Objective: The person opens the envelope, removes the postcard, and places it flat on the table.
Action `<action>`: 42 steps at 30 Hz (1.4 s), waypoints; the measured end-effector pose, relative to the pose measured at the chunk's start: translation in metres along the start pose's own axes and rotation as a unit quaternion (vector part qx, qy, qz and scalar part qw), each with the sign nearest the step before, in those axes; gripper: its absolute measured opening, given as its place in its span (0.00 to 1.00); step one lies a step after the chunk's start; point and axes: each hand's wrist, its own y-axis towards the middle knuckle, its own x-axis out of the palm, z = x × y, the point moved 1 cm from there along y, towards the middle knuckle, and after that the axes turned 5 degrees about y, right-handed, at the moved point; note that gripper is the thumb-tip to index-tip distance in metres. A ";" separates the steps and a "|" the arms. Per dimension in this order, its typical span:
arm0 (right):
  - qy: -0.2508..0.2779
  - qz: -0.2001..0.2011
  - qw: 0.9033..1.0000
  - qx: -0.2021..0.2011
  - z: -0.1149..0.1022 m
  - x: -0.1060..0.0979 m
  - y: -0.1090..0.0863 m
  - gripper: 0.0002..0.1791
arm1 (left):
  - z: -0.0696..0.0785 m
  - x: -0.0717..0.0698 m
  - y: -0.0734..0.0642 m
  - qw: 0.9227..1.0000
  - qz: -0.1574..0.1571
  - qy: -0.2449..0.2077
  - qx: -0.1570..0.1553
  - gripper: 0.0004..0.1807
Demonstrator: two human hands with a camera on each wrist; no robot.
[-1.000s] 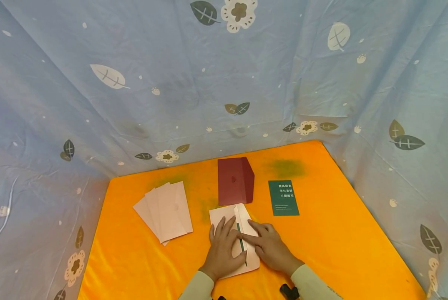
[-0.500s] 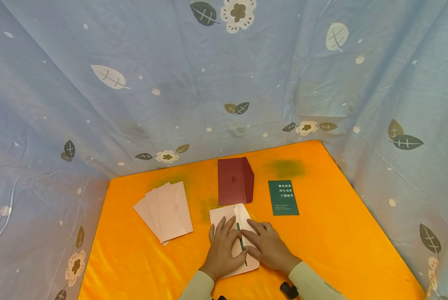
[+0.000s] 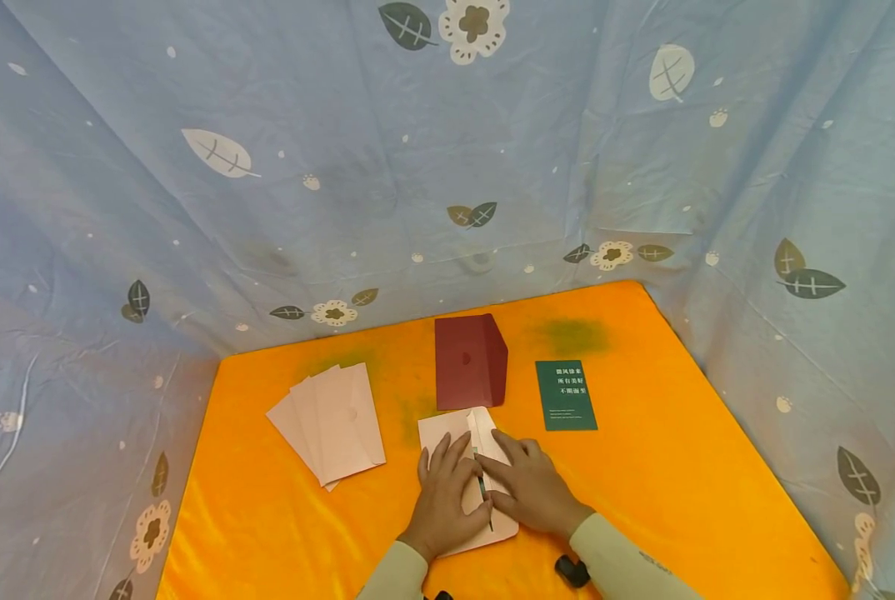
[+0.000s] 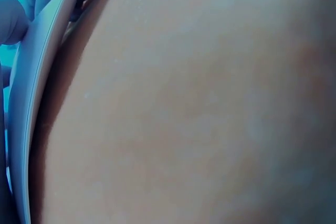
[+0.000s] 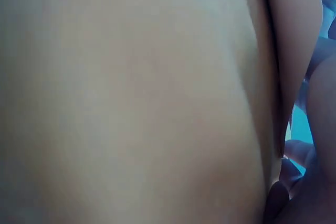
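A pale pink envelope lies near the front of the table, its long flap side toward the right. A thin dark green strip, perhaps a card inside, shows in the envelope's opening. My left hand rests on the envelope's left part with fingers spread. My right hand touches the flap side, index finger and thumb beside the green strip. In the left wrist view the envelope's edge stands slightly above the cloth; the right wrist view shows its rounded corner near dim fingers.
A dark red envelope lies just beyond the pink one. Several pink envelopes are fanned at left. A green card with white lettering lies at right. Orange cloth covers the table; patterned blue curtains surround it.
My right hand's index finger has drawn back from across the strip, and its thumb now lies by the opening. Less green shows. The left hand stays in place.
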 end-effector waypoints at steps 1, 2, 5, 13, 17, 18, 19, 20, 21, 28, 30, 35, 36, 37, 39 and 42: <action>-0.002 -0.006 1.000 0.000 0.000 0.000 0.001 0.32 | 0.000 0.000 0.000 1.000 -0.002 0.000 -0.001 0.14; -0.005 -0.012 1.000 -0.002 0.001 0.000 0.001 0.31 | 0.000 0.000 0.000 1.000 -0.003 0.001 -0.002 0.15; -0.015 -0.023 1.000 -0.011 0.002 -0.001 0.003 0.30 | 0.000 0.000 0.000 1.000 0.000 0.003 0.000 0.16; -0.067 -0.014 0.997 -0.040 -0.001 -0.006 -0.001 0.31 | 0.000 0.002 -0.001 1.000 0.010 0.007 0.006 0.18; -0.065 -0.004 0.997 -0.046 -0.003 -0.007 -0.003 0.31 | 0.000 0.001 -0.001 1.000 0.006 0.006 0.005 0.19; -0.063 -0.002 0.997 -0.048 -0.003 -0.007 -0.003 0.31 | 0.000 0.001 -0.001 1.000 0.005 0.006 0.005 0.19; -0.061 0.001 0.997 -0.050 -0.003 -0.007 -0.003 0.31 | -0.001 0.000 -0.001 1.000 0.005 0.005 0.004 0.19; -0.059 0.002 0.997 -0.051 -0.003 -0.007 -0.002 0.31 | -0.001 0.000 -0.001 1.000 0.004 0.005 0.004 0.19; -0.059 0.004 0.997 -0.052 -0.003 -0.007 -0.002 0.30 | -0.001 0.000 -0.001 1.000 0.004 0.005 0.003 0.20; -0.081 0.002 0.994 -0.077 -0.001 -0.010 -0.001 0.31 | -0.002 0.001 -0.001 1.000 0.002 0.006 0.003 0.19; -0.090 0.001 0.992 -0.083 -0.001 -0.010 -0.004 0.31 | -0.001 0.001 -0.001 1.000 0.000 0.005 0.003 0.18; -0.100 0.000 0.992 -0.078 -0.001 -0.012 -0.011 0.32 | -0.001 0.001 0.000 1.000 -0.002 0.008 0.009 0.19; -0.101 0.000 0.992 -0.076 -0.001 -0.012 -0.011 0.33 | -0.001 0.001 0.000 1.000 -0.002 0.008 0.010 0.19; -0.101 0.001 0.992 -0.075 -0.001 -0.012 -0.011 0.33 | -0.001 0.001 0.000 1.000 -0.001 0.010 0.011 0.19; -0.103 0.002 0.992 -0.071 -0.001 -0.012 -0.010 0.34 | -0.001 0.000 0.001 1.000 -0.001 0.012 0.011 0.18; -0.102 0.005 0.993 -0.065 0.001 -0.014 -0.007 0.36 | -0.001 0.000 0.001 1.000 -0.002 0.010 0.007 0.16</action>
